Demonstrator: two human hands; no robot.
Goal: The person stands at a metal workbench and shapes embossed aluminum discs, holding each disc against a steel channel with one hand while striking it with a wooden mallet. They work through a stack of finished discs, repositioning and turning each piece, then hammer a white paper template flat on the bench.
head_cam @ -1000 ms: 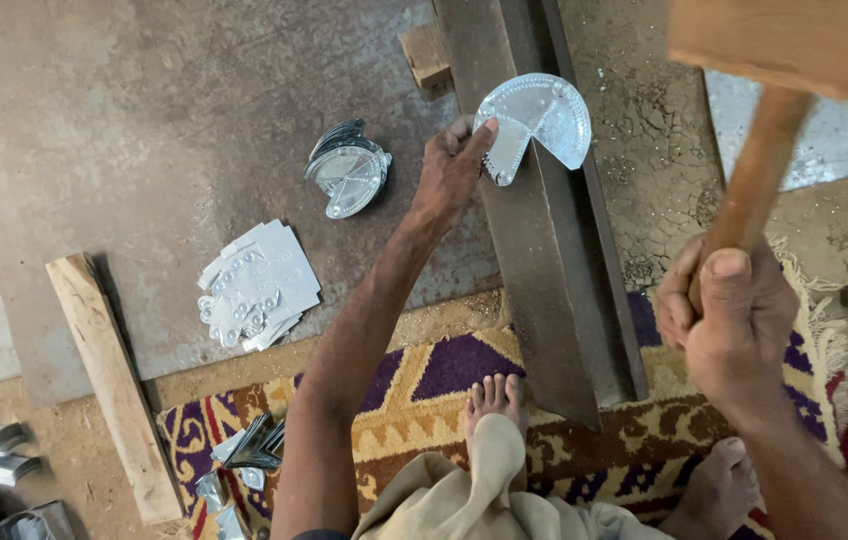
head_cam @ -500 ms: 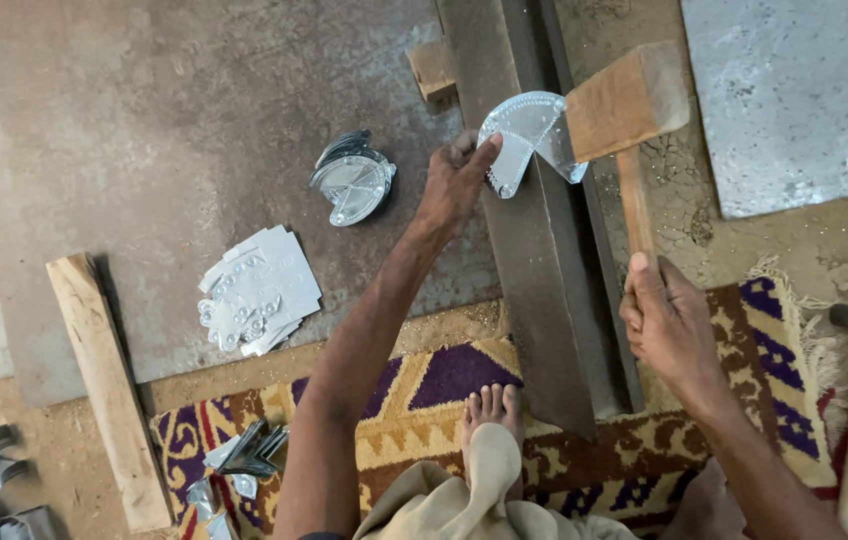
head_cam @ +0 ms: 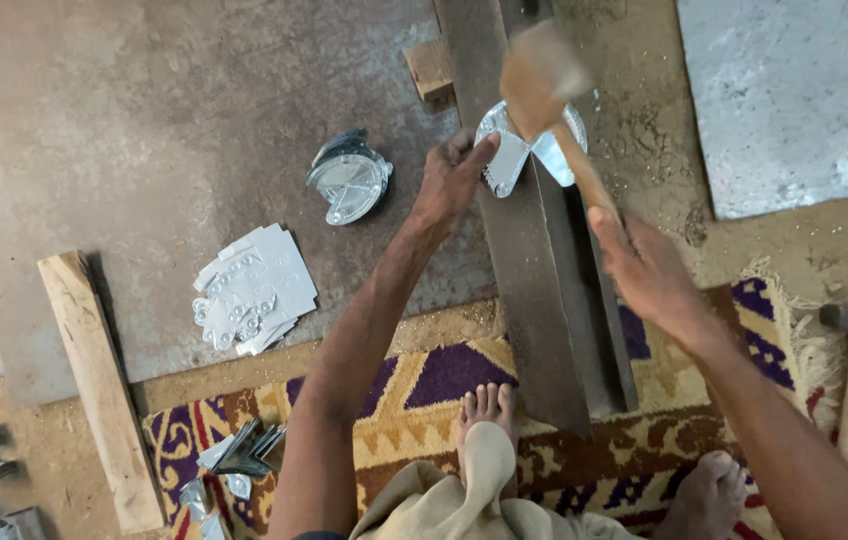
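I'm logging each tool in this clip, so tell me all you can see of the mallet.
The mallet looks wooden: a pale brown block head on a straight round handle, all one colour. The head is motion-blurred, so its faces and edges are unclear. It sits over the shiny metal piece on the steel beam; whether it touches the piece cannot be told. The handle slants down to the right hand, which grips its lower end. The left hand is apart from it, on the piece.
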